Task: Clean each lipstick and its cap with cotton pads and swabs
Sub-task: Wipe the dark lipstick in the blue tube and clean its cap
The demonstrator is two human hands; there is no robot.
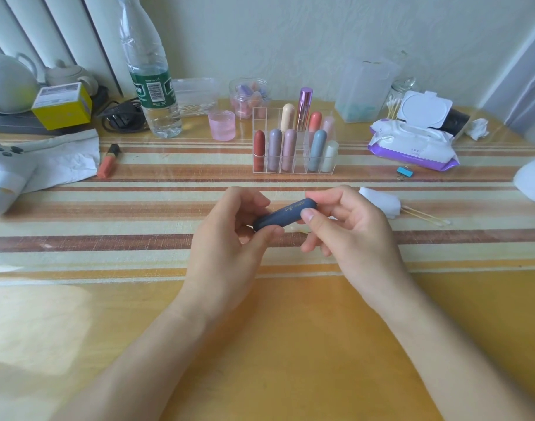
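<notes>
Yellow wood, partly under a striped cloth, makes up the table. A water bottle stands at the back left, a pack of wipes lies at the back right, and a clear rack of lipsticks stands between them. Nearer, the left hand and right hand meet just above the cloth. Each pinches one end of a dark blue lipstick between thumb and curled fingers, and it lies slanted between them with the cap on. It looks light, stiff and smooth, so likely slippery; gripping the body firmly in one hand and the cap end in the other should part it. A folded cotton pad and two swabs lie just right of the right hand
</notes>
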